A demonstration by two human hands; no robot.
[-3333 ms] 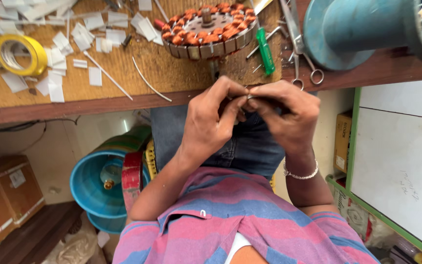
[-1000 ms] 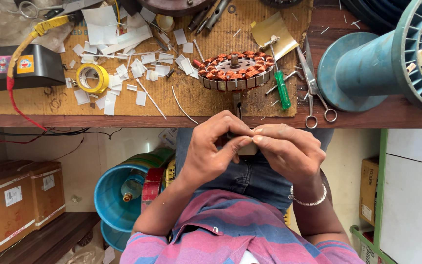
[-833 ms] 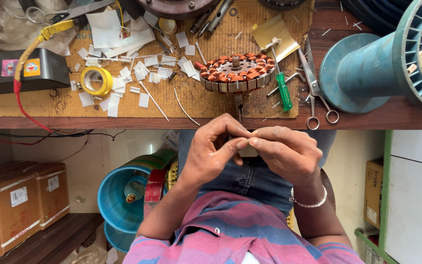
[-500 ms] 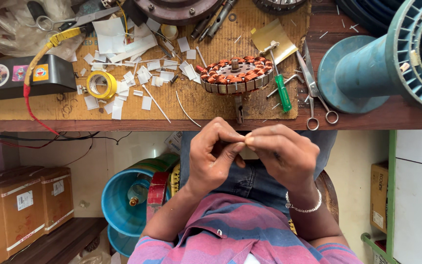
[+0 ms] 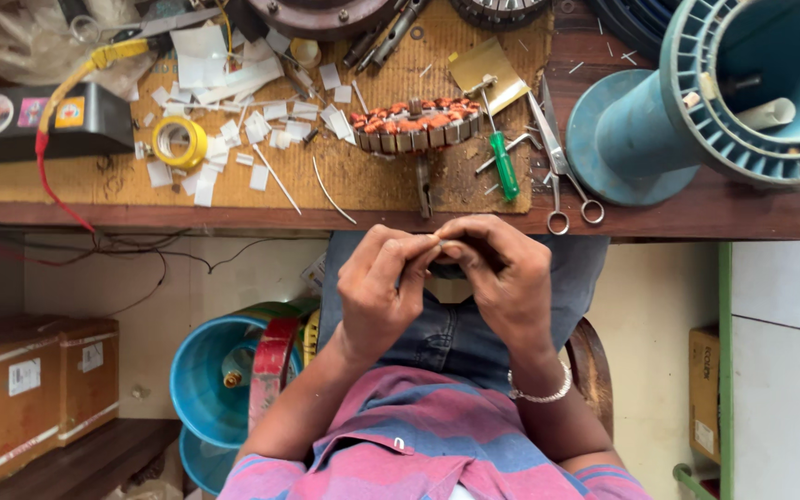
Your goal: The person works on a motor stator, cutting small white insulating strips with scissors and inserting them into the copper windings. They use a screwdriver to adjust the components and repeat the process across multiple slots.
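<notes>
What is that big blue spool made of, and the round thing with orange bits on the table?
The big blue spool looks like moulded plastic: matte, one even colour, with ribbed flanges. The round part seems to be grey metal, wound with coils of shiny orange-brown wire, probably copper. Both hands pinch something too small to tell.

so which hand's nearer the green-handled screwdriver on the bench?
Right. The right hand sits just below the green-handled screwdriver, almost directly under it past the bench edge. The left hand is further off to the side, fingertips meeting the right's.
</notes>
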